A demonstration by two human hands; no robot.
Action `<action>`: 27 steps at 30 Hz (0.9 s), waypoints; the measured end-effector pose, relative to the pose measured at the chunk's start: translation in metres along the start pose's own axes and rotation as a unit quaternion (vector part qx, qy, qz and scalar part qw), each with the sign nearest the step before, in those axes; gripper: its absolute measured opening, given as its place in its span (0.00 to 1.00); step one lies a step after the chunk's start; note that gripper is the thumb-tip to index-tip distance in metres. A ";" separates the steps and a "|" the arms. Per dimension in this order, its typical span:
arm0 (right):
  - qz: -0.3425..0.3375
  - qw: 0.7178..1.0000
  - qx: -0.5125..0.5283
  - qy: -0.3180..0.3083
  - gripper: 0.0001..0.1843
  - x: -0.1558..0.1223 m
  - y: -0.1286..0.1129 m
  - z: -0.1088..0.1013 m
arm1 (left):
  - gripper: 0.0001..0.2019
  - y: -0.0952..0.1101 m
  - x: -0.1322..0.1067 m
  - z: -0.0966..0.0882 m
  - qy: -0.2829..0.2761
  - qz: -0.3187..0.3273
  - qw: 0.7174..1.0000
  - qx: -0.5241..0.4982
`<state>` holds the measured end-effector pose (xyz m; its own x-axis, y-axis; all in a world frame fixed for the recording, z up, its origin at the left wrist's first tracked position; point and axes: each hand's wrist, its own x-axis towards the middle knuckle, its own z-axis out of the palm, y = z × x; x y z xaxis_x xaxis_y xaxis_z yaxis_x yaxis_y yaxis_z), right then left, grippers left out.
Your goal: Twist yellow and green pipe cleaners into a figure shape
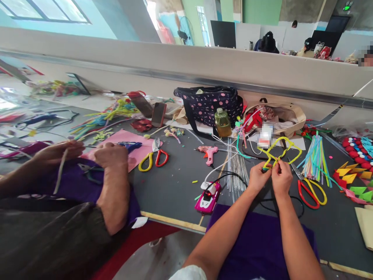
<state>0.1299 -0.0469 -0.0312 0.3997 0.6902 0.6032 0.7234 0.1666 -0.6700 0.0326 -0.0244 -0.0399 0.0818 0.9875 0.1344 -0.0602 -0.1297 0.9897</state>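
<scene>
Head view: a yellow pipe-cleaner frame [279,151] stands above the dark bench [175,182], its lower end pinched by the fingers of both the left hand [258,177] and right hand [281,179]. Red-and-yellow scissors [311,190] lie just right; a pink glue gun [208,152] lies left.

Bright daylight pours in from the windows [43,11] up top, glaring white. Edges bend and smear; shadows stay soft.
</scene>
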 end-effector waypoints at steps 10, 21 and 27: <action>0.131 0.990 0.060 -0.006 0.12 0.005 0.004 -0.005 | 0.07 -0.003 -0.004 -0.002 -0.045 0.075 0.990 0.114; 0.213 0.947 0.237 0.031 0.18 0.011 0.002 -0.004 | 0.07 -0.004 -0.004 0.002 -0.027 0.064 0.991 0.116; 0.165 0.964 0.207 0.032 0.16 0.004 0.000 -0.001 | 0.09 0.000 0.001 0.003 0.026 -0.032 0.999 -0.036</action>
<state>0.1322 -0.0443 -0.0285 0.6134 0.7111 0.3437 0.2695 0.2207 -0.9374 0.0353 -0.0237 -0.0397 0.0365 0.9971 0.0672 -0.1289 -0.0620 0.9897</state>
